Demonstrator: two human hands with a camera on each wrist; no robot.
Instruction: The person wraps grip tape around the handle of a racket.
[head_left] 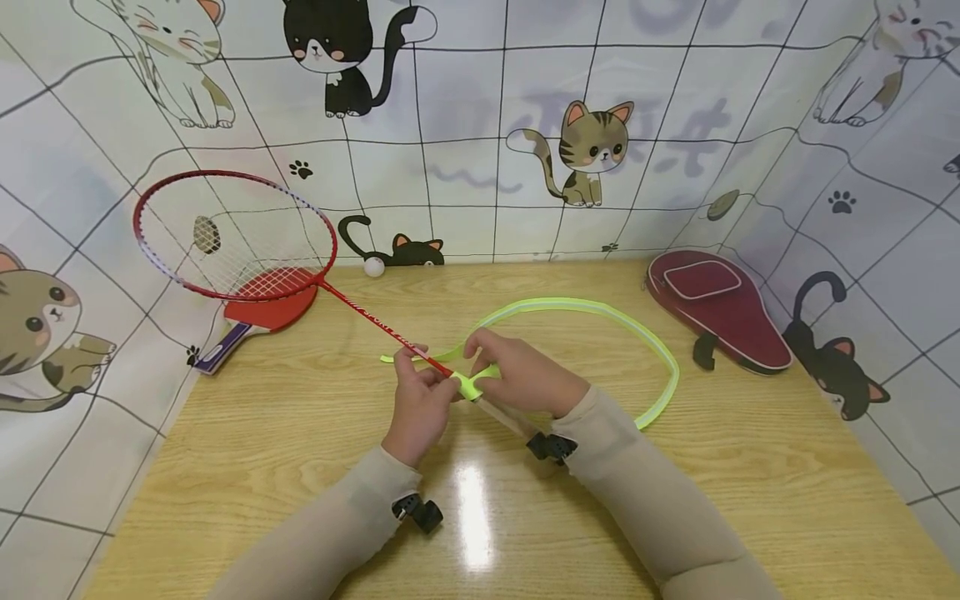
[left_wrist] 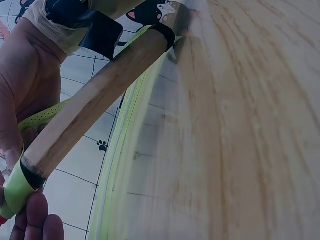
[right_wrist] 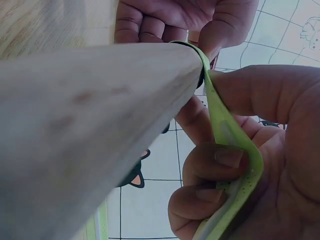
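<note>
A red badminton racket [head_left: 367, 317] slants over the table, its strung head up at the left. My left hand [head_left: 420, 408] holds it between thumb and fingers where the shaft meets the handle. Bare wood shows along the handle [left_wrist: 95, 105]. Yellow-green grip tape [head_left: 600, 307] wraps the handle's top end, over a black band seen in the left wrist view. Close beside the wrap, my right hand [head_left: 525, 375] pinches the tape. In the right wrist view the tape [right_wrist: 250, 160] runs under its curled fingers. The rest of the strip loops across the table behind the right hand.
A red table tennis paddle [head_left: 288, 312] lies at the left, partly behind the racket head. A white ball [head_left: 373, 267] sits at the back edge. At the right is a dark red paddle case [head_left: 712, 308]. Cat-patterned walls [head_left: 465, 108] enclose the wooden table [head_left: 300, 433].
</note>
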